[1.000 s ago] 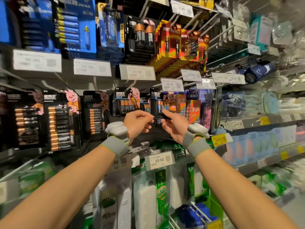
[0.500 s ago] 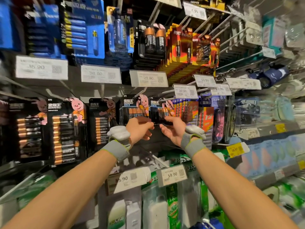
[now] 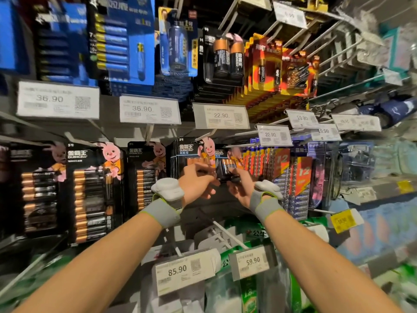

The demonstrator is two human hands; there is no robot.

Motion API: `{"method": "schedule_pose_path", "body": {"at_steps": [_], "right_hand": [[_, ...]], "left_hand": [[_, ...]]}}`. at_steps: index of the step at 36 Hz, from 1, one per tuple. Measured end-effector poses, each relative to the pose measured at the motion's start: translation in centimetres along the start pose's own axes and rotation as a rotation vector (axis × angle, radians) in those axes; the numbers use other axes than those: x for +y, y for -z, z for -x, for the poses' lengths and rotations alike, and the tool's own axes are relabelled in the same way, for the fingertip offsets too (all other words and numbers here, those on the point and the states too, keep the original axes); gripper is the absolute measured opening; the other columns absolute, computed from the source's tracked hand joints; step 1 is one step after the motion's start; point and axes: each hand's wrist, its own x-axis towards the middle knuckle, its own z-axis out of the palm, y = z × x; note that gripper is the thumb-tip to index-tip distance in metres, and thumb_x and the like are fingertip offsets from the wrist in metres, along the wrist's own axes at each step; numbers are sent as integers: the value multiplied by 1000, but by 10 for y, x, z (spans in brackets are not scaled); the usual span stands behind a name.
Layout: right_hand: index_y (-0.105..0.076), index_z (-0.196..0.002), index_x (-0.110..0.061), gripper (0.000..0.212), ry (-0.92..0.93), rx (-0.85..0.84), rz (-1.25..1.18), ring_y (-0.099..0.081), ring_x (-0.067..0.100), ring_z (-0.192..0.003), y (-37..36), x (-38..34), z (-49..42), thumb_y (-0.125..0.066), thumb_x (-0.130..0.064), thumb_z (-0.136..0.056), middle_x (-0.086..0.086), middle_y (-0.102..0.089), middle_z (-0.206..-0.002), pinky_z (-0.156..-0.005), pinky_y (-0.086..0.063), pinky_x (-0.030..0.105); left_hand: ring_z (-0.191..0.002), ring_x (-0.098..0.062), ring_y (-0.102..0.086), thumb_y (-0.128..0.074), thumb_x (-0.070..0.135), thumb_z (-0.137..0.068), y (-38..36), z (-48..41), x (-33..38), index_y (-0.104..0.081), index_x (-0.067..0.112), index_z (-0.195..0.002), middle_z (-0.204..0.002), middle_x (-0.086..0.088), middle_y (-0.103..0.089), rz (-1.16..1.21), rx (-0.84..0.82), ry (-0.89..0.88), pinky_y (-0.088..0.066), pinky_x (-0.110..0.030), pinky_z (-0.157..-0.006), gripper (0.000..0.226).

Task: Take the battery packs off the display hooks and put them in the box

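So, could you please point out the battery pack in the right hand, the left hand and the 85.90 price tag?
battery pack [image 3: 226, 164]: head view, on the batteries in its blister.
left hand [image 3: 197, 180]: head view, on the back of the hand.
85.90 price tag [image 3: 178, 270]: head view, on the printed price.

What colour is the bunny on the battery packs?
The bunny is pink, clearest in the head view.

The right hand pinches the bottom of a small black battery pack. The left hand is curled at the pack's left side; I cannot tell if it grips. More black packs hang left of the hands. White price tags sit below them.
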Motion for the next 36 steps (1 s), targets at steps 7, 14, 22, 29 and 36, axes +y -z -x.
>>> {"method": "schedule_pose_path", "body": {"at_steps": [7,14,22,29,36], "right_hand": [[-48,-75,-12,24,-2,-26,34,-33,14,-58,-4,4,-2,-49,-18,-98,6,-41,-67,-56,-24,22],[-52,-79,-12,22,-33,25,101,-49,14,-58,-4,6,1,-53,-25,-97,8,-54,-70,-47,-45,19],[-52,-128,-3,30,-79,46,82,-60,33,-112,-1,5,17,-48,-13,-99,27,-60,-118,-90,-46,38],[-58,-112,7,24,3,122,252,-61,20,-65,13,5,44,-54,-10,-95,19,-64,-89,-56,-54,24],[-61,-101,-3,11,118,136,348,-52,9,-39,29,-2,103,-57,-12,-95,9,-62,-67,-39,-43,16]], "left_hand": [[-50,-14,-62,-58,6,-96,6,0,-5,-54,7,-116,-78,-8,-72,-16,-12,-15,-52,-23,-45,21],[-55,-19,-60,-57,8,-97,8,7,-6,-55,19,-94,-77,-10,-71,24,-35,-23,-50,-24,-47,11],[-54,-22,-57,-54,5,-97,7,11,-12,-54,16,-97,-76,-11,-69,31,-22,-26,-47,-22,-44,11],[-55,-21,-58,-56,8,-97,5,18,-19,-52,8,-110,-76,-9,-69,4,-60,13,-48,-24,-45,14],[-55,-20,-56,-58,5,-95,-8,52,-14,-58,6,-106,-76,-11,-68,18,-81,25,-48,-23,-42,11]]}}
